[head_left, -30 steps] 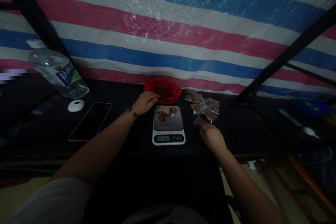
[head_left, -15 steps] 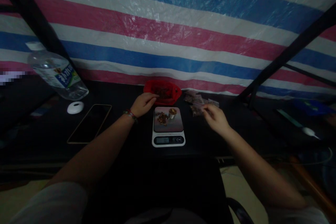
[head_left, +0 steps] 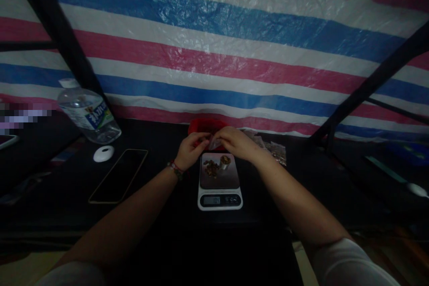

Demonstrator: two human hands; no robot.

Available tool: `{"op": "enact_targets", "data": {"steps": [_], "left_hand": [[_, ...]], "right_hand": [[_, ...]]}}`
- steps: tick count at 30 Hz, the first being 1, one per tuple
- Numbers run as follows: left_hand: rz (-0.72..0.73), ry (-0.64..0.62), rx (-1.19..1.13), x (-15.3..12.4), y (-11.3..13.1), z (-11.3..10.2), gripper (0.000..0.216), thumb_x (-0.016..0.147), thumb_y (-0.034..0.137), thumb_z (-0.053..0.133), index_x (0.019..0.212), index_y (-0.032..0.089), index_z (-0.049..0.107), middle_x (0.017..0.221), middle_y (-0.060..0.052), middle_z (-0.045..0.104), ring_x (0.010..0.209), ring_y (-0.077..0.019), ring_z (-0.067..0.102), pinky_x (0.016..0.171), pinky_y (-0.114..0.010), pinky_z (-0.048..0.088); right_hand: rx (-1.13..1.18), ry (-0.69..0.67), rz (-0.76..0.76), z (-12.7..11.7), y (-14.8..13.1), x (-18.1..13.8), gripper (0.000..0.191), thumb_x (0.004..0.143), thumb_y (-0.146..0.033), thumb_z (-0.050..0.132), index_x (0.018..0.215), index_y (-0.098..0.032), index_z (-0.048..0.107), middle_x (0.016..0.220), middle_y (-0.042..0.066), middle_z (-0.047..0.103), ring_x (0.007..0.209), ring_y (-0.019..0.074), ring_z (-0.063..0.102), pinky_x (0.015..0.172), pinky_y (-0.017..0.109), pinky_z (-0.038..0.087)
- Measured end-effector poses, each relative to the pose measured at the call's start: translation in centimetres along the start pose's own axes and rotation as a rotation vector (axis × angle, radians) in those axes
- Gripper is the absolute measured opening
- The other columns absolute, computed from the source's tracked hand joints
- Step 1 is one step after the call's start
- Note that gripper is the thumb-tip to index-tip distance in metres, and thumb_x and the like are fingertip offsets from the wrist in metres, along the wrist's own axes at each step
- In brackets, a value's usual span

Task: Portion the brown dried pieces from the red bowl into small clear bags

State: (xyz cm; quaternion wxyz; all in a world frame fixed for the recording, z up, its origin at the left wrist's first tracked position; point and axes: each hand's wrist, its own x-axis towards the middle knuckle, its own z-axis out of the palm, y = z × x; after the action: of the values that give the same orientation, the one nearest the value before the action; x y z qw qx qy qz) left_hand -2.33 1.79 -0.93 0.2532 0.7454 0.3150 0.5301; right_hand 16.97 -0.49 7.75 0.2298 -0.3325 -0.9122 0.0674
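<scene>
My left hand [head_left: 191, 147] and my right hand [head_left: 234, 142] meet above the far end of a white kitchen scale [head_left: 220, 182]. Between their fingertips they pinch a small clear plastic bag [head_left: 213, 143]. On the scale's platform lie a little heap of brown pieces [head_left: 211, 168] and a small metal cup [head_left: 225, 161]. A red bag [head_left: 204, 126] of the same brown stuff sits just behind both hands, partly hidden by them. Several filled small bags [head_left: 275, 152] lie to the right of my right forearm.
A dark phone [head_left: 118, 176], a white round puck [head_left: 103, 153] and a tilted water bottle [head_left: 87, 112] lie on the black table [head_left: 161, 214] at the left. A striped tarp [head_left: 214, 49] hangs close behind. Black frame bars [head_left: 365, 87] slant at both sides.
My right hand came from the small bags at the right across to my left hand, carrying a clear bag; both hands now hold it. The view tilted down a little.
</scene>
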Motion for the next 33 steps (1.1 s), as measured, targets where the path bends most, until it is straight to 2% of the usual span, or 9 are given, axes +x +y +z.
{"op": "enact_targets", "data": {"steps": [2, 5, 7, 12, 14, 19, 24, 27, 33], "left_hand": [[-0.021, 0.025, 0.005, 0.2, -0.1, 0.0, 0.026, 0.084, 0.041, 0.054, 0.091, 0.020, 0.066, 0.090, -0.005, 0.065, 0.086, -0.0184, 0.061, 0.082, -0.035, 0.049], [-0.037, 0.017, -0.071, 0.2, -0.2, 0.0, 0.027, 0.081, 0.043, 0.058, 0.084, 0.018, 0.065, 0.090, -0.005, 0.065, 0.087, -0.0184, 0.060, 0.081, -0.034, 0.049], [-0.113, 0.050, -0.125, 0.3, -0.4, 0.0, 0.027, 0.078, 0.043, 0.061, 0.081, 0.017, 0.065, 0.085, -0.004, 0.066, 0.081, -0.0174, 0.061, 0.077, -0.033, 0.050], [-0.325, 0.318, -0.165, 2.0, -1.1, 0.2, 0.029, 0.069, 0.041, 0.068, 0.079, 0.014, 0.067, 0.073, -0.003, 0.067, 0.066, -0.0147, 0.061, 0.063, -0.027, 0.050], [-0.341, 0.358, -0.187, 2.8, -1.1, 0.6, 0.027, 0.070, 0.039, 0.067, 0.079, 0.013, 0.067, 0.071, -0.002, 0.067, 0.063, -0.0140, 0.061, 0.061, -0.025, 0.049], [-0.273, 0.224, -0.206, 2.2, 0.0, 2.1, 0.022, 0.078, 0.035, 0.060, 0.080, 0.014, 0.068, 0.076, -0.004, 0.070, 0.069, -0.0154, 0.065, 0.066, -0.026, 0.052], [-0.035, 0.099, 0.071, -0.2, 1.1, 2.3, 0.017, 0.082, 0.029, 0.057, 0.077, 0.016, 0.068, 0.073, -0.003, 0.069, 0.068, -0.0142, 0.063, 0.066, -0.025, 0.050], [0.072, 0.084, 0.164, -0.8, 1.2, 2.2, 0.017, 0.083, 0.027, 0.056, 0.074, 0.016, 0.067, 0.070, -0.002, 0.067, 0.065, -0.0133, 0.061, 0.063, -0.024, 0.048], [0.157, 0.065, 0.154, -0.8, 0.9, 2.1, 0.019, 0.085, 0.028, 0.055, 0.074, 0.016, 0.066, 0.071, -0.003, 0.065, 0.068, -0.0136, 0.060, 0.064, -0.025, 0.047]], "right_hand": [[-0.001, 0.075, 0.024, 0.9, 0.5, 0.8, 0.021, 0.086, -0.010, 0.045, 0.095, -0.015, 0.064, 0.093, 0.006, 0.066, 0.091, 0.0156, 0.057, 0.085, 0.031, 0.041], [0.009, 0.130, 0.014, 1.7, 1.0, 1.8, 0.020, 0.087, -0.012, 0.046, 0.095, -0.015, 0.065, 0.093, 0.006, 0.066, 0.090, 0.0159, 0.057, 0.085, 0.031, 0.041], [-0.026, 0.199, -0.012, 1.8, 1.1, 2.0, 0.020, 0.087, -0.015, 0.048, 0.097, -0.017, 0.065, 0.095, 0.007, 0.065, 0.093, 0.0171, 0.055, 0.087, 0.033, 0.040], [-0.148, 0.672, 0.111, 2.6, 1.5, -0.2, 0.020, 0.087, -0.019, 0.049, 0.100, -0.018, 0.064, 0.096, 0.008, 0.063, 0.096, 0.0205, 0.054, 0.087, 0.037, 0.042], [-0.148, 0.738, 0.113, 3.6, 1.6, -1.6, 0.016, 0.086, -0.019, 0.050, 0.094, -0.019, 0.064, 0.090, 0.007, 0.063, 0.090, 0.0198, 0.055, 0.083, 0.037, 0.044], [-0.137, 0.754, 0.076, 5.7, 1.3, -3.6, 0.022, 0.085, -0.019, 0.053, 0.104, -0.022, 0.063, 0.099, 0.006, 0.065, 0.096, 0.0191, 0.056, 0.088, 0.039, 0.045], [-0.154, 0.628, 0.018, 6.3, 0.2, -3.6, 0.024, 0.086, -0.024, 0.056, 0.108, -0.023, 0.064, 0.104, 0.005, 0.066, 0.098, 0.0189, 0.056, 0.088, 0.038, 0.045], [-0.157, 0.583, 0.031, 6.8, -0.3, -3.4, 0.026, 0.086, -0.028, 0.057, 0.111, -0.022, 0.063, 0.104, 0.005, 0.067, 0.098, 0.0195, 0.055, 0.087, 0.038, 0.045], [-0.147, 0.535, 0.056, 6.5, -0.4, -3.4, 0.026, 0.084, -0.033, 0.059, 0.108, -0.023, 0.066, 0.100, 0.007, 0.064, 0.093, 0.0205, 0.054, 0.083, 0.037, 0.046]]}}
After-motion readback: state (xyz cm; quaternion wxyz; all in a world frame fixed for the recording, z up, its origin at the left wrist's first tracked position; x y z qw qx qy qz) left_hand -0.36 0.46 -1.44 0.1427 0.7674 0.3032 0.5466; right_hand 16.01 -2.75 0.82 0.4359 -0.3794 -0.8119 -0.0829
